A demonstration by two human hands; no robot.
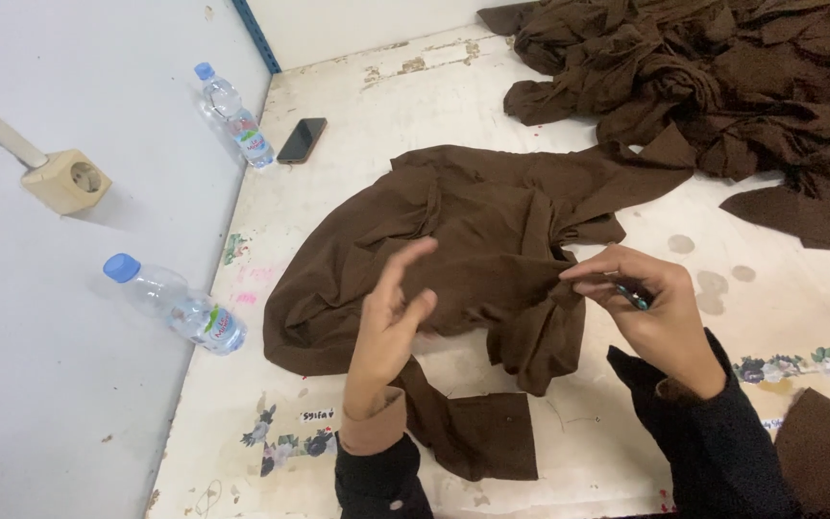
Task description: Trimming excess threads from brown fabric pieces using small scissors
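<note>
A dark brown garment lies spread on a worn white table. My right hand pinches a bunched fold of this garment at its right side and also holds a small teal-handled tool between its fingers. My left hand hovers just above the garment's near edge, fingers apart and holding nothing. A cuffed sleeve of the garment trails toward me between my wrists.
A heap of brown garments fills the far right. More brown cloth sits at the near right. A dark phone and two plastic water bottles lie along the left wall, near a beige socket.
</note>
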